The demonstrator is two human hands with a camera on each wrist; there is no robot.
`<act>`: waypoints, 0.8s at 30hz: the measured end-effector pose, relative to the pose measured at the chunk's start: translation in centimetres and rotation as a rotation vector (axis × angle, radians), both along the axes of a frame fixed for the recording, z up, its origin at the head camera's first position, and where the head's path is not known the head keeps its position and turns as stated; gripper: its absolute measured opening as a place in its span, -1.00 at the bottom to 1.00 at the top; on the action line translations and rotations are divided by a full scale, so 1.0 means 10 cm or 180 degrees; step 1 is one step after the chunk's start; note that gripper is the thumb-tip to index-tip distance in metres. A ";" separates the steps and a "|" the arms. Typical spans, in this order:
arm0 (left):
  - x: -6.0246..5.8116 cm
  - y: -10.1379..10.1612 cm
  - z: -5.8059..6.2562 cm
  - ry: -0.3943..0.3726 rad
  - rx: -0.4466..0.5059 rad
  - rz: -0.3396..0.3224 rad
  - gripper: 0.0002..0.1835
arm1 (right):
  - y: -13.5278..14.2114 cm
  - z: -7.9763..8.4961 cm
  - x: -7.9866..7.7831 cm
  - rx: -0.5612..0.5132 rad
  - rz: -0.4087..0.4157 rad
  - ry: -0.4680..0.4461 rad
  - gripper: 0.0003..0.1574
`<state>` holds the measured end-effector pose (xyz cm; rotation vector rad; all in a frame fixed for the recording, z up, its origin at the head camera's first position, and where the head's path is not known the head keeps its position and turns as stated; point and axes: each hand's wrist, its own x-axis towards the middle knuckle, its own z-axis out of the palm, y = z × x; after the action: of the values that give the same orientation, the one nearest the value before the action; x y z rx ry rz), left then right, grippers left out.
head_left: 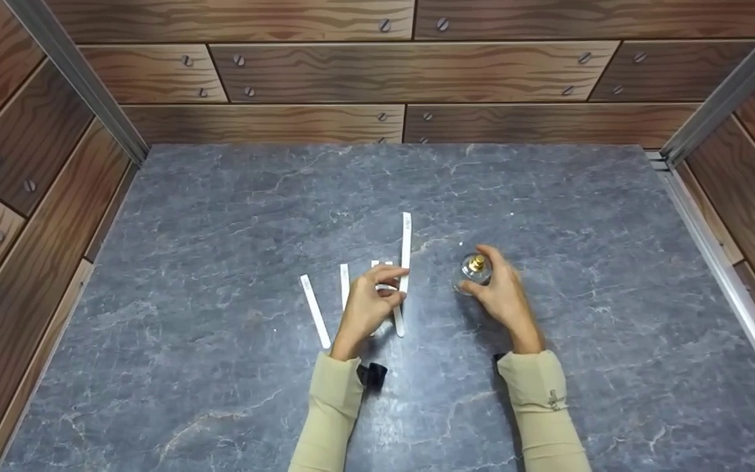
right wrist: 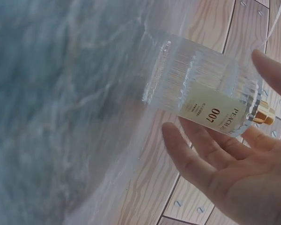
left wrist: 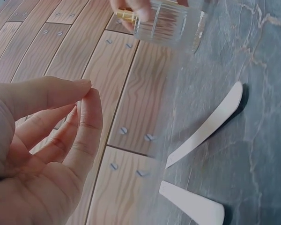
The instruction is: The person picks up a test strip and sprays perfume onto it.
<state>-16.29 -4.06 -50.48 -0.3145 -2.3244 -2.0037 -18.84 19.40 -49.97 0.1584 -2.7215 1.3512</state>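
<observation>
In the head view my left hand (head_left: 369, 303) pinches a white paper test strip (head_left: 406, 239) between thumb and fingertips, above the table. From the left wrist, thumb and index tips of the left hand (left wrist: 51, 126) meet, with the strip hidden there. A clear ribbed-glass perfume bottle (right wrist: 196, 89) with gold spray neck (right wrist: 263, 114) and pale label stands upright. Around it curve the thumb and fingers of my right hand (head_left: 501, 292). The right wrist view shows the fingers of the right hand (right wrist: 234, 173) partly behind the glass.
More white strips lie on the marbled table (head_left: 220, 367): one strip (head_left: 315, 311) left of the left hand, another strip (head_left: 344, 282) beside it, others partly under that hand. Wood-patterned walls (head_left: 410, 72) stand behind and at both sides. A metal rail (head_left: 731, 282) borders the right.
</observation>
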 end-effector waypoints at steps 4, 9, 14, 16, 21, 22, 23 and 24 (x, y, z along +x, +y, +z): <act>-0.02 0.00 0.03 0.0026 0.0035 -0.0005 -0.58 | -0.01 0.01 -0.01 0.0092 -0.0051 0.0020 -0.24; -0.01 0.01 0.00 0.0004 -0.0004 -0.0010 -0.59 | 0.00 -0.01 -0.01 0.0100 -0.0123 0.0062 -0.31; 0.01 0.01 -0.03 0.0059 0.0015 0.0005 -0.59 | 0.00 -0.02 0.00 -0.0210 -0.0161 0.0069 -0.37; 0.01 0.00 -0.03 0.0068 0.0010 -0.0002 -0.59 | 0.00 -0.01 0.00 -0.0380 -0.0152 0.0026 -0.37; 0.02 0.01 -0.01 0.0090 -0.0031 -0.0022 -0.60 | -0.03 -0.02 -0.01 -0.0743 -0.0163 -0.0009 -0.36; 0.01 0.01 -0.01 0.0100 -0.0044 -0.0012 -0.61 | -0.03 -0.03 -0.02 -0.0827 -0.0158 0.0013 -0.38; 0.01 0.01 -0.01 0.0108 -0.0054 -0.0005 -0.61 | -0.04 -0.03 -0.02 -0.0934 -0.0146 0.0043 -0.40; 0.01 0.02 -0.01 0.0120 -0.0072 0.0003 -0.61 | -0.04 -0.04 -0.03 -0.1062 -0.0130 0.0068 -0.42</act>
<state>-16.20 -3.90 -50.61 -0.3494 -2.3257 -1.9548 -19.15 19.00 -50.33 0.0887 -2.4214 1.7509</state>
